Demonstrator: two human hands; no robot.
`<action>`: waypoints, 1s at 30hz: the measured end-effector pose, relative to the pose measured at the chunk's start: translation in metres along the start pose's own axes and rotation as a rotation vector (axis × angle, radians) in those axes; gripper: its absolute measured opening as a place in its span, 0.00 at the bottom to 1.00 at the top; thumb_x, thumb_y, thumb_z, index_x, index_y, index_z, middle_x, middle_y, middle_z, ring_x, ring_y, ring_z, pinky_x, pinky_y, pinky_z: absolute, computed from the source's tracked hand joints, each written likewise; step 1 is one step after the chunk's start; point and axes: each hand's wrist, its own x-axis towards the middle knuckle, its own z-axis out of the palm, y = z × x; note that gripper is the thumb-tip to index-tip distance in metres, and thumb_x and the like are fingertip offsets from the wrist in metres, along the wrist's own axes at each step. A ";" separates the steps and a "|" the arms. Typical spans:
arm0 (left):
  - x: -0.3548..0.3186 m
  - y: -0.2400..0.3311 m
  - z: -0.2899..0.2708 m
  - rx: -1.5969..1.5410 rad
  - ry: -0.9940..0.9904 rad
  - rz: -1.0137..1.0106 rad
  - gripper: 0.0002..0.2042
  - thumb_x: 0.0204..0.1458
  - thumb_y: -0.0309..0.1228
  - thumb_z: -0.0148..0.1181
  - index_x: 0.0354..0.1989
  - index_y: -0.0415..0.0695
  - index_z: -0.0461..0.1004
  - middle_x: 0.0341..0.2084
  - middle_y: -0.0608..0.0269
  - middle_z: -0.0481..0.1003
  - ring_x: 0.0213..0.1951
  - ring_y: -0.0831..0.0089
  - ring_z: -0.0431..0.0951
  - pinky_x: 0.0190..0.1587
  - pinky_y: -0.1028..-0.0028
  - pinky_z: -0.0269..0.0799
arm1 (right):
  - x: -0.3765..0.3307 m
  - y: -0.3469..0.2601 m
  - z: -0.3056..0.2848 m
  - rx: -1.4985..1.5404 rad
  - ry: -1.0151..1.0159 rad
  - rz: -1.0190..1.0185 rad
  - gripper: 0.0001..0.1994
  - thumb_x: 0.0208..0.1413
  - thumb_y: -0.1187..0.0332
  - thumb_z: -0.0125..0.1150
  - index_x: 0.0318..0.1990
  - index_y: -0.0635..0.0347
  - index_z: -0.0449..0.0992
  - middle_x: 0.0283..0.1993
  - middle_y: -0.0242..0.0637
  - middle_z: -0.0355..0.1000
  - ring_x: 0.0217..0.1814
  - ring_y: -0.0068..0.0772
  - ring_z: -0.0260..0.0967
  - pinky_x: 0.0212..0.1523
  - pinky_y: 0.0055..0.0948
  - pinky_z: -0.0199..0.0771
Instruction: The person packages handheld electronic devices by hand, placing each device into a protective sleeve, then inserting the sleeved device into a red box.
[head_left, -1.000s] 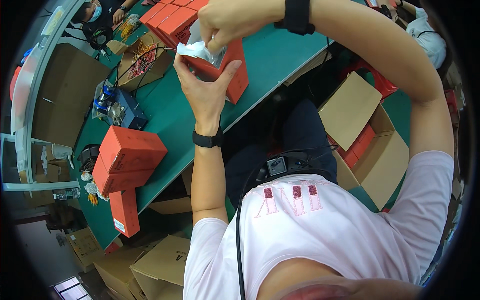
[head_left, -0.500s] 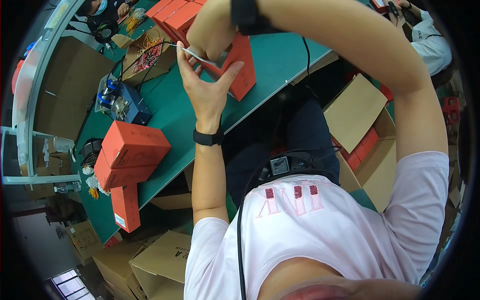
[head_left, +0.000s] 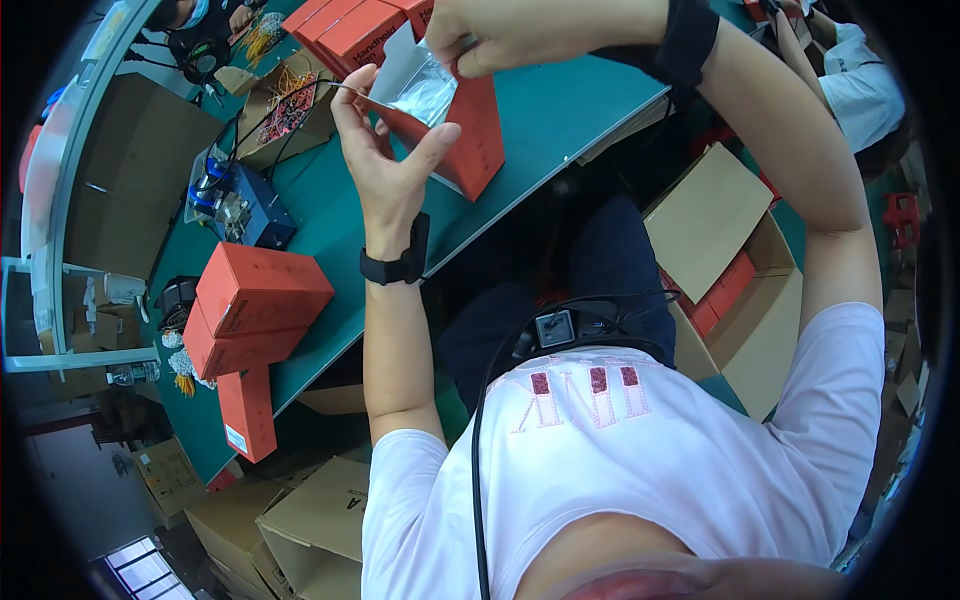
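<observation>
An upright red carton [head_left: 478, 140] with a white inside stands open-topped near the edge of the green table. Clear plastic wrapping [head_left: 425, 92] shows in its mouth, and a white-lined flap [head_left: 397, 62] stands up at the far side. My left hand [head_left: 388, 165] grips the carton, thumb on the near face and fingers at the left rim. At the right rim, my right hand [head_left: 490, 38] has its fingers curled together beside the wrapping. Whether they pinch anything is hidden.
Closed red cartons [head_left: 265, 290] are stacked at the table's left; more [head_left: 350, 35] stand behind. Left of my hands are a blue device [head_left: 262, 208] and a cardboard box of cords [head_left: 290, 105]. An open cardboard box [head_left: 745, 340] sits right. Two people work beyond.
My right hand has come up out of the carton's mouth and moved right to its rim, uncovering the plastic wrapping. My left hand has shifted slightly left, still on the carton.
</observation>
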 end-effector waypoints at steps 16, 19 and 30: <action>0.027 0.023 0.023 -0.244 -0.027 -0.138 0.23 0.57 0.24 0.67 0.60 0.35 0.70 0.48 0.58 0.77 0.45 0.78 0.79 0.45 0.79 0.76 | -0.022 0.029 0.104 -0.332 0.921 -0.262 0.13 0.60 0.68 0.62 0.51 0.56 0.77 0.42 0.38 0.75 0.51 0.40 0.74 0.56 0.35 0.74; 0.023 0.021 0.011 -0.112 -0.118 -0.155 0.22 0.57 0.24 0.66 0.60 0.37 0.73 0.45 0.56 0.79 0.47 0.77 0.79 0.45 0.77 0.76 | -0.009 0.010 0.103 -0.413 1.218 -0.057 0.16 0.59 0.66 0.65 0.55 0.53 0.78 0.39 0.38 0.76 0.47 0.41 0.75 0.55 0.34 0.74; -0.011 0.042 -0.010 0.613 -0.171 0.163 0.33 0.45 0.46 0.75 0.55 0.35 0.74 0.53 0.43 0.70 0.53 0.51 0.75 0.54 0.61 0.74 | 0.006 0.002 0.137 0.116 0.816 0.039 0.19 0.65 0.60 0.61 0.59 0.56 0.78 0.51 0.42 0.79 0.44 0.41 0.79 0.45 0.29 0.79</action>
